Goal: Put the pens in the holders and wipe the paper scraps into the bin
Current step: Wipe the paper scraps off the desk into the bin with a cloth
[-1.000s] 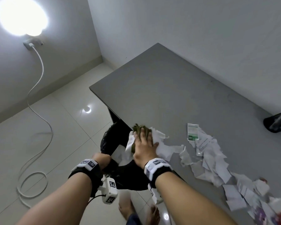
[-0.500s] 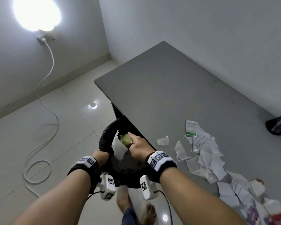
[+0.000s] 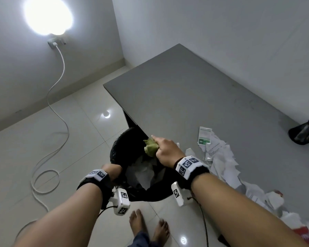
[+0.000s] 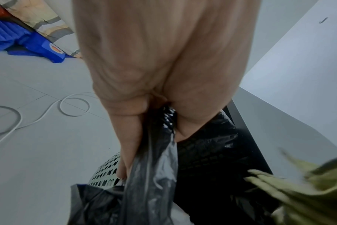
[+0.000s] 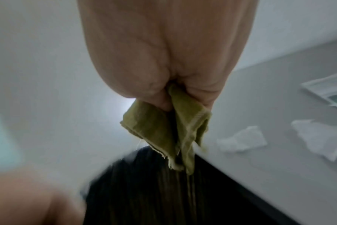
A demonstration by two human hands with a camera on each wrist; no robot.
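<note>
Right now the right hand (image 3: 165,151) is clenched round a bunched green cloth (image 3: 150,147), held just over the mouth of the bin (image 3: 118,150) at the bench (image 3: 194,97) edge. The left hand (image 4: 144,85) grips the black liner (image 4: 154,159) at the bin's rim, holding the bin close against the bench side. A few white scraps already lie inside the liner. The paper scraps (image 3: 221,157) left on the bench are thin, torn and very light; I judge they will slide easily under the cloth but may flutter or curl over it, so a flat, low sweep from behind the pile suits better than picking. A dark pen holder (image 3: 303,134) stands near the wall at the far right; its contents are unclear. The bench top is smooth grey. Below are pale glossy floor tiles, a white cable (image 3: 61,97) looping down from a wall socket, and a bright lamp (image 3: 48,16).
</note>
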